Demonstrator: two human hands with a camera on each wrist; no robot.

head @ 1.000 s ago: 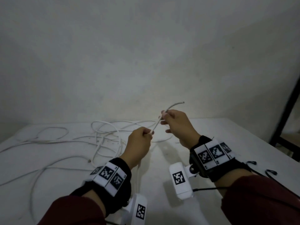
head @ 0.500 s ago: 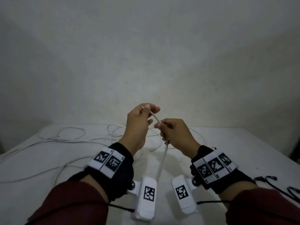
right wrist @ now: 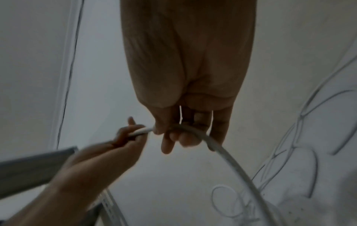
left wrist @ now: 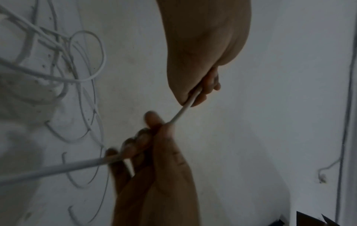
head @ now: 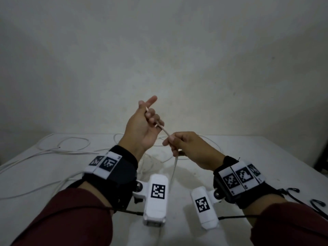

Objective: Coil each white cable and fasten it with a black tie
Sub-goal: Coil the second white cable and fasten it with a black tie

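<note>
My left hand [head: 150, 118] is raised above the table with its palm turned toward me. Its index finger sticks out, and the other fingers curl over the end of a white cable [head: 164, 131]. A short taut stretch of the cable runs down to my right hand [head: 174, 143], which pinches it. From there it hangs toward the table [head: 174, 167]. In the left wrist view the cable [left wrist: 180, 113] spans both hands. In the right wrist view the cable [right wrist: 222, 151] arcs down from my right hand's fingers [right wrist: 183, 137]. Two black ties [head: 292, 189] lie at the table's right.
More loose white cables [head: 71, 151] lie tangled over the left and back of the white table [head: 248, 157]. They also show as loops [left wrist: 85, 61] in the left wrist view. A bare wall stands close behind. A dark frame [head: 322, 157] stands past the right edge.
My left hand has risen and turned palm-up, its index finger now extended, with the cable end drawn through its curled fingers. My right hand keeps its pinch just below.
</note>
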